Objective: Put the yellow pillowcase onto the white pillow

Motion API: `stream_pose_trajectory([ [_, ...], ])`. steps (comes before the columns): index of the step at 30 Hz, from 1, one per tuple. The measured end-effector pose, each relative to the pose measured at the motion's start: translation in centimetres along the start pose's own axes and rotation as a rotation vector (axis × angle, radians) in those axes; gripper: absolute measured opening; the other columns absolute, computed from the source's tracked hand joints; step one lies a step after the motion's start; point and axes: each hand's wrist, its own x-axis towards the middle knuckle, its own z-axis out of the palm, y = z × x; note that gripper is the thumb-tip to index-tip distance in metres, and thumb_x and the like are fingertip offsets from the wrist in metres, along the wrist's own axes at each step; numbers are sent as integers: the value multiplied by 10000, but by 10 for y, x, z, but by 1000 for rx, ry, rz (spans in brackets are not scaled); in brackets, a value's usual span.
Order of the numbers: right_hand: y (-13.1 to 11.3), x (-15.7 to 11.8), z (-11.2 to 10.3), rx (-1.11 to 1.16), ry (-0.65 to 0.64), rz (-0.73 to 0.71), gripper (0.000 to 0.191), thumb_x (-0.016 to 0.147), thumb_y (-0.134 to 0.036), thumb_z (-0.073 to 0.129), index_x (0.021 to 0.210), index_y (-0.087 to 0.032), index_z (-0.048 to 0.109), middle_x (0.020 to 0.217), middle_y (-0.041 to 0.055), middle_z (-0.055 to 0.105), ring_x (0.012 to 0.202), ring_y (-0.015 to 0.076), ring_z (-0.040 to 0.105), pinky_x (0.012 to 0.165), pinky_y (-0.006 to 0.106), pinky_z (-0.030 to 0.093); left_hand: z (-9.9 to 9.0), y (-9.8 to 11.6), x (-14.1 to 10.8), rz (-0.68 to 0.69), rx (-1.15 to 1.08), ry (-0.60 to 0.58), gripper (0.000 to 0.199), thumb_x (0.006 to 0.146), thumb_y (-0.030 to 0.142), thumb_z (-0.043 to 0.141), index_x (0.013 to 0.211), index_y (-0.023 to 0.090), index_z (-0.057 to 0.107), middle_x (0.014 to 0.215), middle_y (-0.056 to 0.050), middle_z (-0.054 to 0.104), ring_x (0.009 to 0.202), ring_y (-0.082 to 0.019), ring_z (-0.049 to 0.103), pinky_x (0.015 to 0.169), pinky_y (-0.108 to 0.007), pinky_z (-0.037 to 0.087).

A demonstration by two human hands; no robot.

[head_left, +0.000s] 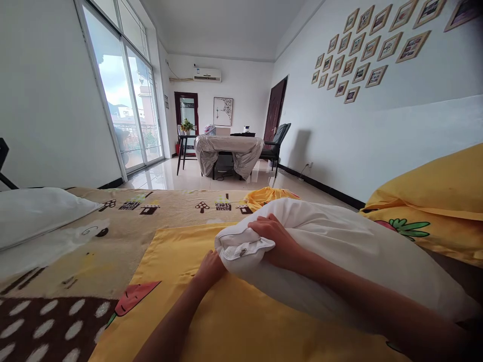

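A white pillow lies slantwise over a yellow pillowcase that is spread flat and printed with a red carrot. My right hand is closed on the pillow's near-left end, beside a folded corner where a zipper shows. Against the lower edge of that same end is my left hand; its fingers go under the pillow and are mostly hidden. Behind the pillow a crumpled yellow cloth rests on the patterned blanket.
Another white pillow lies at the left. Yellow pillows with a printed plant are stacked at the right. Beyond the bed stand a covered table, a dark chair and a potted plant.
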Motion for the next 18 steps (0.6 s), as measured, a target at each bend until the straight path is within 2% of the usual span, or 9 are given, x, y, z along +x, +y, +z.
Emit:
stream_pose_trajectory([
  [6,3,6,-5,14,-2,8,150,743,-200,481,602,-189,431,649,14,571,682,151,499,678,291,255,-7,-14,0,-84,57,36,230,845,147,454,982,193,633,1030,-113,645,1016,-238,583,881,-342,435],
  [12,7,9,-5,22,19,1,137,731,-211,476,604,-187,430,641,9,563,695,156,489,679,289,247,-25,-16,-6,-170,110,123,301,783,66,422,995,135,625,1097,-154,611,1050,-270,568,862,-364,448],
  [15,7,7,-2,40,10,4,151,739,-216,479,599,-184,430,638,9,559,684,153,483,676,293,245,-24,-7,-6,-216,104,75,278,788,64,403,923,94,644,961,-192,651,932,-293,626,788,-387,473],
  [18,7,5,-4,51,21,-1,144,740,-206,483,605,-184,439,649,11,571,692,154,486,674,294,249,-18,5,-8,-153,64,4,250,786,103,444,925,127,650,936,-170,675,887,-284,649,745,-360,482],
])
